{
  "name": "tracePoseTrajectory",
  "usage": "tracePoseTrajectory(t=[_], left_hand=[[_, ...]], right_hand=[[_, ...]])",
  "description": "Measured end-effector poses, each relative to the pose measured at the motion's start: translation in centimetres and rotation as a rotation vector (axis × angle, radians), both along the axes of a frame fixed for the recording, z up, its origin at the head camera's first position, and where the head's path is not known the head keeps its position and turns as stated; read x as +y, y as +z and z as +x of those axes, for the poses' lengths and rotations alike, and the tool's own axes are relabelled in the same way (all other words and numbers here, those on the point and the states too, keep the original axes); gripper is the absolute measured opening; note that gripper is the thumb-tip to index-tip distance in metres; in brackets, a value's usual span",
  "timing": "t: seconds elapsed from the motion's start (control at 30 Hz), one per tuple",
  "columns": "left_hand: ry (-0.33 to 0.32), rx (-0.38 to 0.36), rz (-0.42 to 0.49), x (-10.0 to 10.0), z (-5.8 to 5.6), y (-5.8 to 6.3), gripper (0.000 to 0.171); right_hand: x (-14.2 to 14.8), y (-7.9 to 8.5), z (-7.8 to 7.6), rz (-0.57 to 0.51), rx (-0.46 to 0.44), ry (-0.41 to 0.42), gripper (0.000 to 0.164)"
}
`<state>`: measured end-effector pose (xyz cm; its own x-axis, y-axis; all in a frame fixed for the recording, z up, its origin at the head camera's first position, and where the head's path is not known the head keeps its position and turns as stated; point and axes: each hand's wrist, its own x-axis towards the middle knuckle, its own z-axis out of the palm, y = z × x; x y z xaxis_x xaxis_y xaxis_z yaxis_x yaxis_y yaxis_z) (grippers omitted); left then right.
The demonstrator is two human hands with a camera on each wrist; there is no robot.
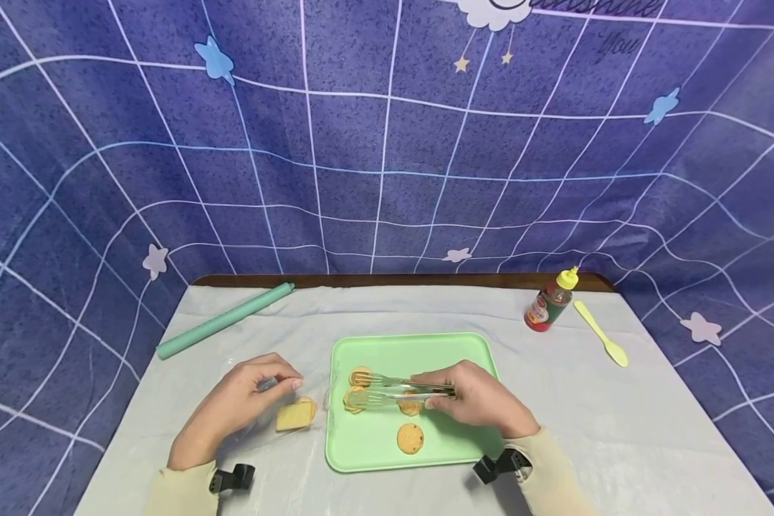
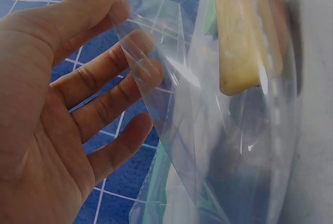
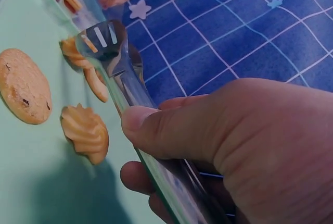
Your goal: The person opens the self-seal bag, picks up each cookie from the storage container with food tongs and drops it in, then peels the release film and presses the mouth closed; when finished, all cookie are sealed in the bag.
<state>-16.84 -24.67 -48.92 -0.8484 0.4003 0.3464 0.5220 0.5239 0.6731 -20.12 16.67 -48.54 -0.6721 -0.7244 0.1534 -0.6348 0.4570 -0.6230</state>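
A clear plastic bag (image 2: 171, 114) has its edge pinched between the thumb and index finger of my left hand (image 1: 241, 394), the other fingers spread behind the film. Inside it are a yellow rectangular biscuit (image 1: 294, 416) and a browner piece, partly covered. My right hand (image 1: 474, 394) grips metal tongs (image 3: 132, 86) with slotted ends, tips apart, over two swirled cookies (image 1: 355, 401) at the left of a green tray (image 1: 368, 462). Whether the tips touch them, I cannot tell. Another swirled cookie (image 3: 86, 133) lies below the tongs, and a round cookie (image 1: 410, 438) sits nearer the front.
A green rolling pin (image 1: 226, 324) lies at the back left. At the back right stand a sauce bottle (image 1: 548, 304) with a yellow cap and, beside it, a yellow spoon (image 1: 601, 333). A white cloth (image 1: 645, 444) covers the table; a blue grid curtain (image 1: 387, 158) hangs behind.
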Motion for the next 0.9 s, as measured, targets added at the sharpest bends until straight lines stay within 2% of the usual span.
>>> tracePoseTrajectory(t=[0.33,0.63,0.9], left_hand=[[0.000,0.007,-0.003,0.07,-0.08,0.00,0.004],[0.008,-0.011,-0.015,0.09,0.01,0.06,0.011],[0.014,-0.008,-0.018,0.30,0.07,0.11,0.008]], right_hand=[[0.14,0.21,0.04,0.018,0.006,-0.010,0.043],[-0.36,-0.07,0.33,0.106,0.080,-0.011,0.045],[-0.43,0.08,0.55,0.120,0.092,0.025,0.042]])
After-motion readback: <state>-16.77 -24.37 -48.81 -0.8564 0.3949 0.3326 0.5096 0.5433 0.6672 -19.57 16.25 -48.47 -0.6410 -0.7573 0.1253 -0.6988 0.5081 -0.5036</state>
